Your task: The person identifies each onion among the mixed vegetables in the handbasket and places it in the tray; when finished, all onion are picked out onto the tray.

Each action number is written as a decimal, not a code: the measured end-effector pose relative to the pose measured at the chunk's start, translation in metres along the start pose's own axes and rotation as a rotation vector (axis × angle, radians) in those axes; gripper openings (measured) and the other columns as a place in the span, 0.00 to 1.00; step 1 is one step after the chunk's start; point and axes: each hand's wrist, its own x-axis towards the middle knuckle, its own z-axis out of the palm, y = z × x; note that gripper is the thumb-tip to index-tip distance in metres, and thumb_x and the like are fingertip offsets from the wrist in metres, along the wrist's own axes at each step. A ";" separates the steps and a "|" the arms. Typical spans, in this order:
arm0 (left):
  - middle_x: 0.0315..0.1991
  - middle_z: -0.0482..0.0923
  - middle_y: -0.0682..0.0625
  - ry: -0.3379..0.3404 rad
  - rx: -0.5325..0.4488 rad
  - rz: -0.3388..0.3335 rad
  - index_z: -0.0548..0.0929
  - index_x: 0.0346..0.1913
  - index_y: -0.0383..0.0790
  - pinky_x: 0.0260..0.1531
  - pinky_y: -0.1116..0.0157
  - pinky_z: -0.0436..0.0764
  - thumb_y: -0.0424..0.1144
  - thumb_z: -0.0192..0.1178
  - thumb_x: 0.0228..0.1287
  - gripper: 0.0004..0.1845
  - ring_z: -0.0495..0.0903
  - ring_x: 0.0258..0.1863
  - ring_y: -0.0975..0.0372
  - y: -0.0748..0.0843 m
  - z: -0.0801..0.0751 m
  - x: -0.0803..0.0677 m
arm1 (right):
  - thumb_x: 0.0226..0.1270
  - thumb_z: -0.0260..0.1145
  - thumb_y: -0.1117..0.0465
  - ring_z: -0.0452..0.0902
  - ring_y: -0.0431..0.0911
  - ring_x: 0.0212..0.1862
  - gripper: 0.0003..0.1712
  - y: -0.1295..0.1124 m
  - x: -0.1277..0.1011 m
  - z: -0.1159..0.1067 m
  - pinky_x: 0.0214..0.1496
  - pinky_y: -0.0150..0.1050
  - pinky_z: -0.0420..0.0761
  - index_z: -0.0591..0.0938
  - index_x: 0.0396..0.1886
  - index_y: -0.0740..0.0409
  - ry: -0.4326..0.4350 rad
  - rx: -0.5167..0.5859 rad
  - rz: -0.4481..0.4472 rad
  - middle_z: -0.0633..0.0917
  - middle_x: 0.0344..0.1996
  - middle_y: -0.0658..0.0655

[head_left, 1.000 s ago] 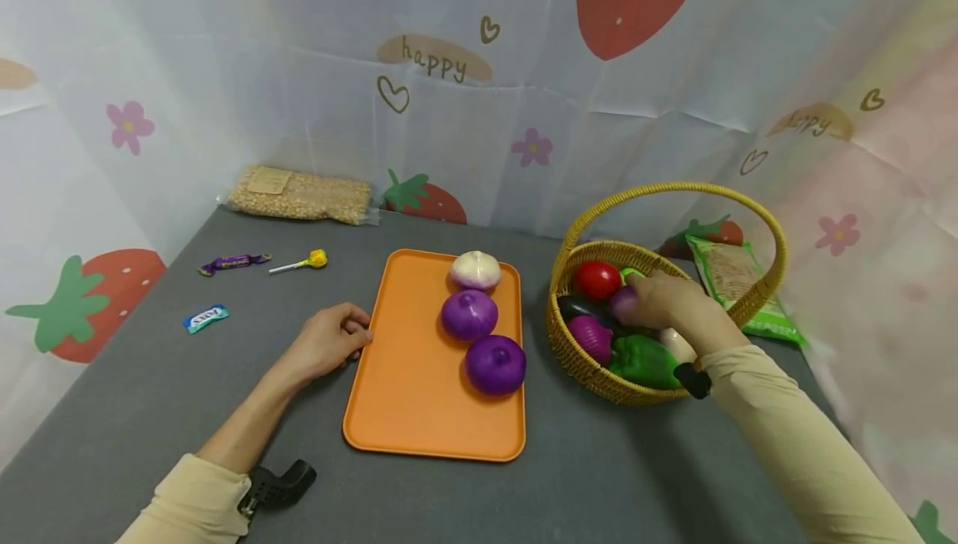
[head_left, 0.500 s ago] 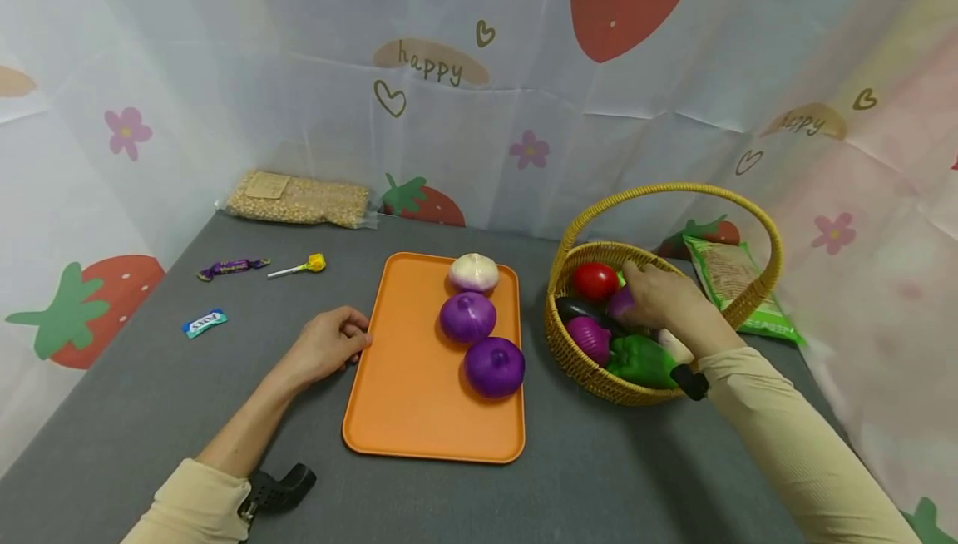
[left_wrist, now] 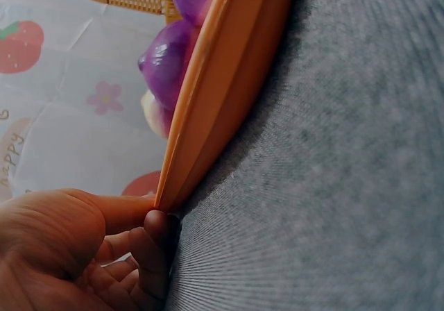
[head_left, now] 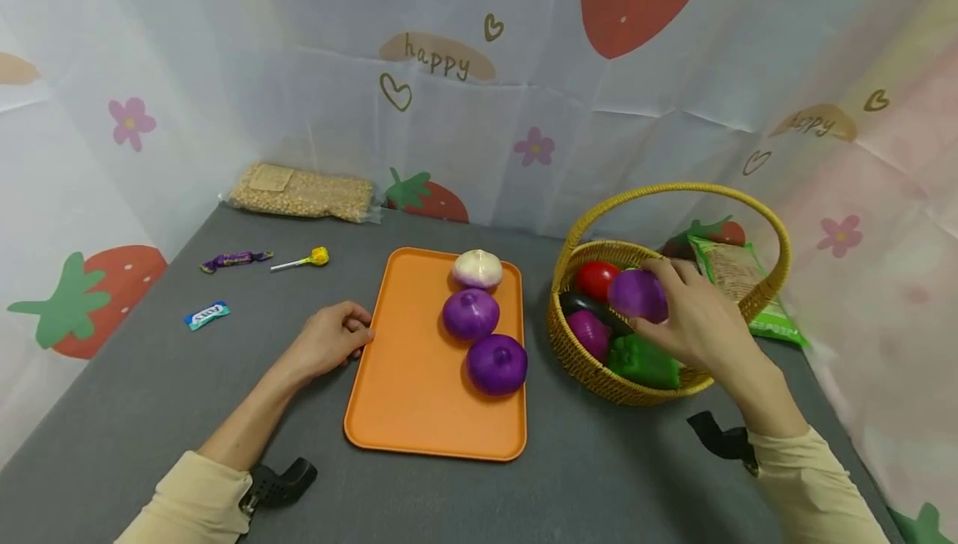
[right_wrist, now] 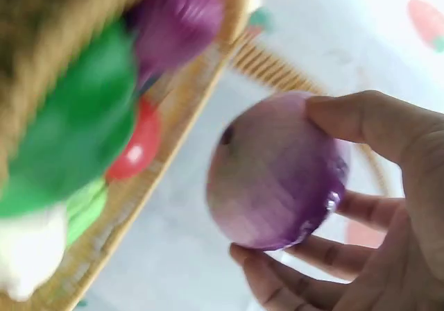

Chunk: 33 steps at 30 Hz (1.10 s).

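Note:
Lifted just above the other vegetables in the wicker basket (head_left: 591,378), a purple onion (head_left: 639,294) is held in my right hand (head_left: 699,311). The right wrist view shows thumb and fingers (right_wrist: 361,113) spread around this onion (right_wrist: 270,172). My left hand (head_left: 333,340) pinches the left rim of the orange tray (head_left: 407,361) between thumb and finger, seen closely in the left wrist view. On the tray's right side lie two purple onions, one in the middle (head_left: 470,314) and one nearer (head_left: 497,365), behind them a white-and-purple bulb (head_left: 476,269).
The basket also holds a red tomato (head_left: 596,280), an eggplant (head_left: 595,309), another purple onion (head_left: 589,334) and a green bell pepper (head_left: 644,363). Its tall handle (head_left: 677,188) arches over. A lollipop (head_left: 318,257), wrapped candies (head_left: 235,260) and a grain bag (head_left: 303,192) lie left.
My right hand has drawn the purple onion up from among the basket's vegetables and turned, so more of the onion shows. My left hand stays at the tray's rim.

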 end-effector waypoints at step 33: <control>0.32 0.82 0.45 -0.003 0.006 0.000 0.77 0.52 0.31 0.23 0.65 0.77 0.37 0.57 0.68 0.14 0.76 0.21 0.61 0.002 -0.001 0.000 | 0.45 0.81 0.53 0.77 0.48 0.58 0.42 -0.107 -0.055 0.092 0.51 0.42 0.83 0.72 0.60 0.53 -0.032 0.080 -0.517 0.77 0.58 0.57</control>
